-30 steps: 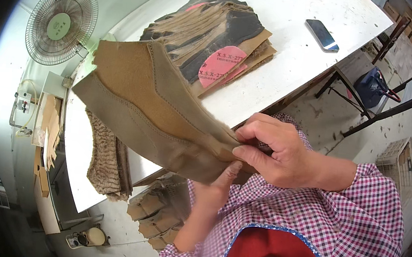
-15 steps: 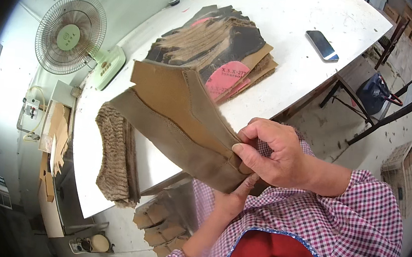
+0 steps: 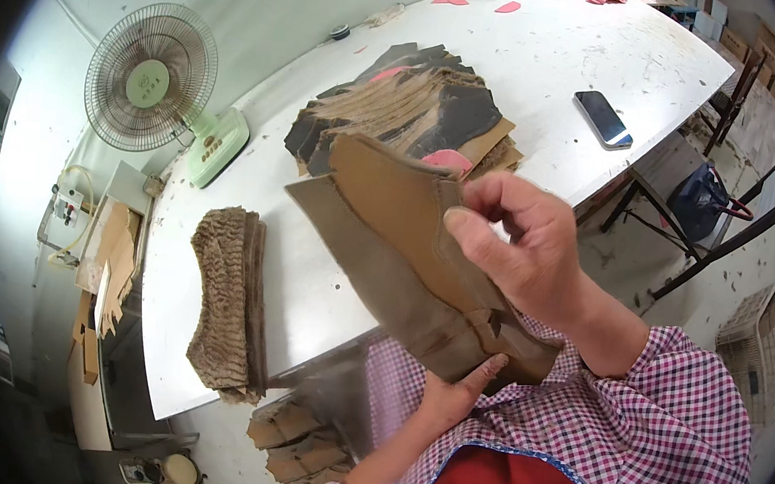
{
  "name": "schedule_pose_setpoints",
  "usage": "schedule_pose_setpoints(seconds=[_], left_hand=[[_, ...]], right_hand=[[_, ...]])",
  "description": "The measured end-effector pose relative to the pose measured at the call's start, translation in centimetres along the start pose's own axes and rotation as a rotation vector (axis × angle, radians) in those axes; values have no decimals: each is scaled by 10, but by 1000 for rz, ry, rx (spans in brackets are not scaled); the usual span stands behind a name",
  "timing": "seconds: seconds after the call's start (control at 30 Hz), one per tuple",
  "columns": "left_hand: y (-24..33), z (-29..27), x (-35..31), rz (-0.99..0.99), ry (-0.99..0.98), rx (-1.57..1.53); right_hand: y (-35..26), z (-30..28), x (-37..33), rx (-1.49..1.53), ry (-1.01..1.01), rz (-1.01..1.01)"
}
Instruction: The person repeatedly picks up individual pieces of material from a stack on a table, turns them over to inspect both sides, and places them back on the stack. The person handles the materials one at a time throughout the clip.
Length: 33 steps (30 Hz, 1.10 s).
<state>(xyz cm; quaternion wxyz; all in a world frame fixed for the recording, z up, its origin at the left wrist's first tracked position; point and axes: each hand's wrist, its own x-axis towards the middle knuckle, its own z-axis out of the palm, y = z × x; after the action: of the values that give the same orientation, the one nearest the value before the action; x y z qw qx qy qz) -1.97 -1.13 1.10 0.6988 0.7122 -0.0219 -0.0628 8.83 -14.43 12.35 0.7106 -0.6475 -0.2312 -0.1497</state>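
Left hand [image 3: 458, 398] clamped on the boot upper's [image 3: 408, 267] lower end, right hand [image 3: 520, 241] at its top edge, pinch unclear! A firm lower grip should steady that edge, held up before the tabletop [image 3: 303, 299].

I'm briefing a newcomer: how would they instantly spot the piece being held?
Find the big white table; at its near edge, the person's left hand holds a brown stitched piece. Unlike the fuzzy ridged stack to its left, it shows a smooth tan panel between darker brown borders.
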Motion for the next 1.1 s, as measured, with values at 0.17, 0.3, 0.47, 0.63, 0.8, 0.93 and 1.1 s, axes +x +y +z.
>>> schedule_pose_setpoints(seconds=[0.17,0.3,0.47,0.63,0.8,0.93,1.1], left_hand=[[-4,1,-2,-45,-15,-175],[1,-11,1,-15,-49,-208],[-6,-24,0,-109,-111,-395],[-1,-44,2,-129,-52,-360],[27,-84,11,122,193,225],[57,-126,32,514,432,801],[26,-154,63,784,492,1311]], right_hand=[[3,-3,12,-35,21,25],[24,-15,17,94,63,70],[39,-20,24,212,137,170],[48,-26,32,325,63,380],[48,-18,52,407,-21,487],[62,-16,83,682,-283,448],[123,-31,114,896,-656,423]])
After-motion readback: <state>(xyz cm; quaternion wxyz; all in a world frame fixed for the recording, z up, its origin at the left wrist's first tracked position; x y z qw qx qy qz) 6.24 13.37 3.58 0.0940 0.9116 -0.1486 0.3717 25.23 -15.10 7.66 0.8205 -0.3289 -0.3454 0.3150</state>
